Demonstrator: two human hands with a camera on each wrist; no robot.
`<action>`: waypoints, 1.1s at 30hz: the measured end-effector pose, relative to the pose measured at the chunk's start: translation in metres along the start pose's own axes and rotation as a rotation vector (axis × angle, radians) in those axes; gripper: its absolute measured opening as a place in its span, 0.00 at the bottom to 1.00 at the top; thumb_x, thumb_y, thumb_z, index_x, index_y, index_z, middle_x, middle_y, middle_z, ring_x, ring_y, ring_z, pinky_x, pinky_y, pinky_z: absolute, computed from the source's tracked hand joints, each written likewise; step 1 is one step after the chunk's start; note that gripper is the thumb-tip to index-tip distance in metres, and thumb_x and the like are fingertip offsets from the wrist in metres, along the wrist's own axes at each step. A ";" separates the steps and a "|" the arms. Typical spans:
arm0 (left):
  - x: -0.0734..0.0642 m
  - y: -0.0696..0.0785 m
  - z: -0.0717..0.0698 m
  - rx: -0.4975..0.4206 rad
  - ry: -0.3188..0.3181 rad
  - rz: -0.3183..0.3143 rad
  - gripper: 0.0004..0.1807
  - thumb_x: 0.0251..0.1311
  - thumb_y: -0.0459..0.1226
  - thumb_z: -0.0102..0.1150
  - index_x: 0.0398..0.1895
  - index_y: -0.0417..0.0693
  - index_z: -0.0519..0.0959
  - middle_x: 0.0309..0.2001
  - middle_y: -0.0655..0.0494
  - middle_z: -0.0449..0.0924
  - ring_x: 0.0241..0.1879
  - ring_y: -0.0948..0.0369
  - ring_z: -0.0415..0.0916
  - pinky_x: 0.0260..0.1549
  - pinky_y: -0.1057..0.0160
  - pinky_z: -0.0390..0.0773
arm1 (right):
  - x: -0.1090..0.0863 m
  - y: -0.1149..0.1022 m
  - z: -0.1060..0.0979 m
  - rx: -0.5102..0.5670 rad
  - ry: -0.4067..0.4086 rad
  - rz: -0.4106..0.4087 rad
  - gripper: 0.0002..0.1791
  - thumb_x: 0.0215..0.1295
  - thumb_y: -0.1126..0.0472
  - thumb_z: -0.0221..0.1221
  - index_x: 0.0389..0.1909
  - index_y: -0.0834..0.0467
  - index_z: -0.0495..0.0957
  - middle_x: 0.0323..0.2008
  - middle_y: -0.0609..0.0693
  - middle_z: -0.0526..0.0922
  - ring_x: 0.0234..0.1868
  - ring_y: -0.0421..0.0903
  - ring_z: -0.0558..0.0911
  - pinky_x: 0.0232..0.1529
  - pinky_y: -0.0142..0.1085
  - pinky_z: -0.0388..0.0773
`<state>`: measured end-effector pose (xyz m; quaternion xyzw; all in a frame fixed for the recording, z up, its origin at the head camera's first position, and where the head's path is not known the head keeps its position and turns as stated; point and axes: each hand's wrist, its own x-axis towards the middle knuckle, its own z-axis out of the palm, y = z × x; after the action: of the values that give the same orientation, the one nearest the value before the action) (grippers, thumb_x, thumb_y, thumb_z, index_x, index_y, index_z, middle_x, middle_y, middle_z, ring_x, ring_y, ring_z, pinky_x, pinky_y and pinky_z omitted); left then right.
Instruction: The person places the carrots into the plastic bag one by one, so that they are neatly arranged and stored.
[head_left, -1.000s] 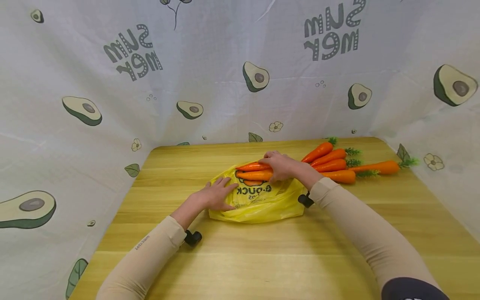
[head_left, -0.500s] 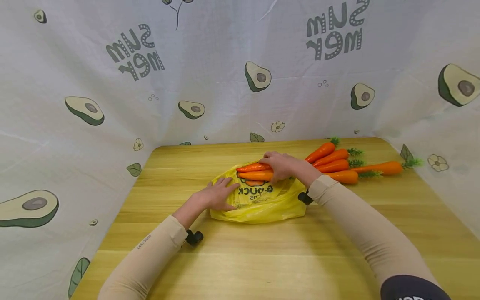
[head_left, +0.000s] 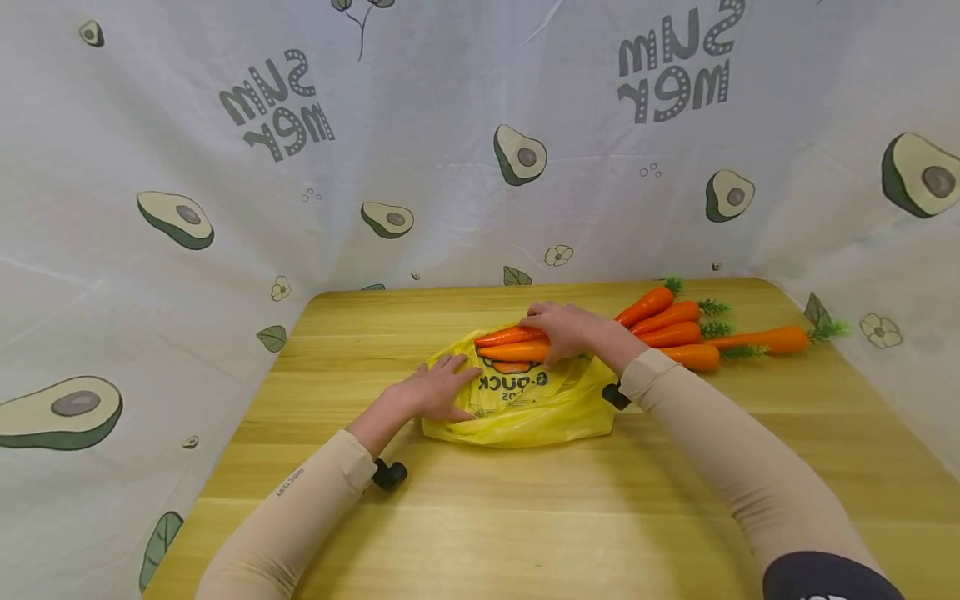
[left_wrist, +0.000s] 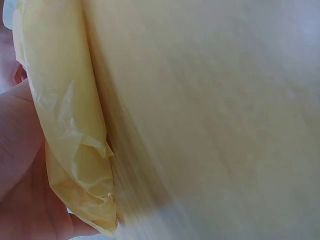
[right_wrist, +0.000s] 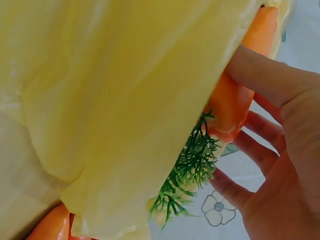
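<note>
A yellow plastic bag point(head_left: 517, 429) lies on the wooden table with its dark print showing. Two carrots, a redder one point(head_left: 508, 335) and an orange one point(head_left: 513, 352), lie side by side at the bag, tips pointing left. My right hand point(head_left: 567, 331) grips them near their thick ends; in the right wrist view its thumb and fingers lie about an orange carrot point(right_wrist: 230, 107) with green leaves point(right_wrist: 192, 165), partly hidden by the bag. My left hand point(head_left: 435, 392) rests on the bag's left side with fingers spread. The left wrist view shows the bag's folded edge point(left_wrist: 70, 115) along that hand.
Several more carrots point(head_left: 675, 333) with green tops lie to the right of the bag, partly behind the right forearm. One orange carrot point(head_left: 780, 340) lies farthest right. A white curtain point(head_left: 450, 108) printed with avocados surrounds the table point(head_left: 487, 533) at the back and sides.
The head view has shifted slightly, so the whole scene sits a little farther right. Both hands, the bag and the carrots keep their places relative to one another.
</note>
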<state>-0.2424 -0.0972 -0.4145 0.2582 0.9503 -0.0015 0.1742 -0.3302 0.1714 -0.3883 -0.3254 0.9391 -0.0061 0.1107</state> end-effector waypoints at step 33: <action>0.000 -0.003 0.003 -0.021 0.016 0.011 0.46 0.63 0.61 0.61 0.81 0.62 0.54 0.81 0.48 0.45 0.80 0.45 0.42 0.71 0.32 0.54 | -0.028 -0.001 -0.010 0.157 0.104 -0.007 0.43 0.56 0.50 0.74 0.73 0.53 0.69 0.73 0.62 0.65 0.69 0.66 0.69 0.67 0.61 0.66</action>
<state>-0.2428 -0.0998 -0.4173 0.2615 0.9502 0.0114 0.1693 -0.3105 0.1867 -0.3724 -0.3180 0.9391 -0.0971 0.0871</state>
